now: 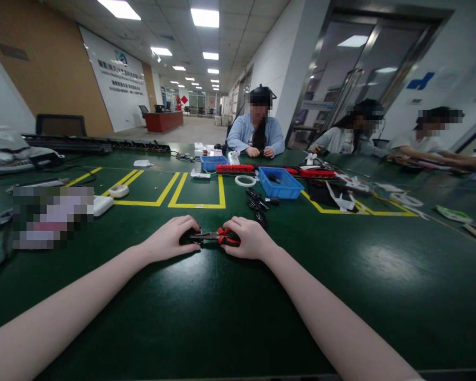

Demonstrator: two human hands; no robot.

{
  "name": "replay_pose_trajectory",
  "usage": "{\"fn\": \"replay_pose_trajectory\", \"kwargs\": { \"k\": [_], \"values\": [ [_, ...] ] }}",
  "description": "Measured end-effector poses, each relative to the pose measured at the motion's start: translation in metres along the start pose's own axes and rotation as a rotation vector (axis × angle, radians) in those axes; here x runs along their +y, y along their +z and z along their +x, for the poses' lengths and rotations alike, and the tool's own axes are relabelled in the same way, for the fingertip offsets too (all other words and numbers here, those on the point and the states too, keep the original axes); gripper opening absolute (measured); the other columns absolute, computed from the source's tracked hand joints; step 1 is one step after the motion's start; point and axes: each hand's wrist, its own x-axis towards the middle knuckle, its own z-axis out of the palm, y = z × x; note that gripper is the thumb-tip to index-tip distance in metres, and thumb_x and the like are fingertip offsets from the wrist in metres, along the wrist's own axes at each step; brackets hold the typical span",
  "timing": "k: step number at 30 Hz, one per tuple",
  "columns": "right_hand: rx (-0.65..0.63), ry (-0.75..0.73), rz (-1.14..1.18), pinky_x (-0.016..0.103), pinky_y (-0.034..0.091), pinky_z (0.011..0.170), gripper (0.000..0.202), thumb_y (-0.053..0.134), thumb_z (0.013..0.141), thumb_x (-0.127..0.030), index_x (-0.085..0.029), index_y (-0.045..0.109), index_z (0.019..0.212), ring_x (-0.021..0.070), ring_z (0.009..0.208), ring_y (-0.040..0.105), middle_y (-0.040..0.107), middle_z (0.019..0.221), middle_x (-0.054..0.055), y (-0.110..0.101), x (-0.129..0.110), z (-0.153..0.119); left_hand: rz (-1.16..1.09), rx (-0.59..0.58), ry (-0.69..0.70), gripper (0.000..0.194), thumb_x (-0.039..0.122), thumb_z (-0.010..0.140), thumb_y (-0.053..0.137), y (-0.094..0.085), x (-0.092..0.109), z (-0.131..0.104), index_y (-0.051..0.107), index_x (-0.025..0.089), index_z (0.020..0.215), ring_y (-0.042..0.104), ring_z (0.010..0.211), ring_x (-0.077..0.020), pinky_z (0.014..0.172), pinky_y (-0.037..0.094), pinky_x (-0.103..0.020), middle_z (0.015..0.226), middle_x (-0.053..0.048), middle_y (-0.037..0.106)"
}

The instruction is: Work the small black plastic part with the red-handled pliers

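In the middle of the green table, my right hand [250, 238] is closed on red-and-black-handled needle-nose pliers [211, 236], whose jaws point left. My left hand [168, 241] curls around a small black part [191, 237], thumb below and fingers above. At this part the tips of the pliers meet it; its exact kind is too small and dark to make out. Just beyond my right hand lie several black bundled cables [257, 200].
Blue bins [281, 182] and a white ring [245, 181] stand farther back. Left of my hands are a tape roll [118, 191] and a white box [102, 205]. Yellow tape [196, 206] marks rectangles on the green table [206, 317]. Across it sits a person [241, 132], with others to the right.
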Motion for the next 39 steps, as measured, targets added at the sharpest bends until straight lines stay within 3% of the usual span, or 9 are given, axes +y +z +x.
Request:
{"fn": "replay_pose_trajectory", "kwargs": {
  "k": [8,39],
  "values": [
    [-0.005,-0.014,-0.001,0.033,0.048,0.076,0.035,0.070,0.075,-0.035,-0.018,0.062,0.104,0.0215,0.086,0.062,0.066,0.098,0.008,-0.0010,-0.0008,0.0009,-0.003,0.016,0.071,0.043,0.041,0.085,0.067,0.0018,0.0024,-0.0011,0.056,0.024,0.123,0.053,0.121,-0.0300,0.103,0.044,-0.049,0.133,-0.011,0.053],
    [-0.091,0.061,0.053,0.031,0.048,0.074,0.035,0.069,0.078,-0.037,-0.017,0.062,0.106,0.0204,0.085,0.063,0.066,0.099,0.008,-0.0012,-0.0009,0.0032,-0.039,-0.053,0.068,0.039,0.040,0.092,0.059,0.0039,-0.0049,-0.0026,0.057,0.026,0.128,0.049,0.127,-0.0288,0.106,0.043,-0.049,0.139,-0.010,0.050]
  ]
}}
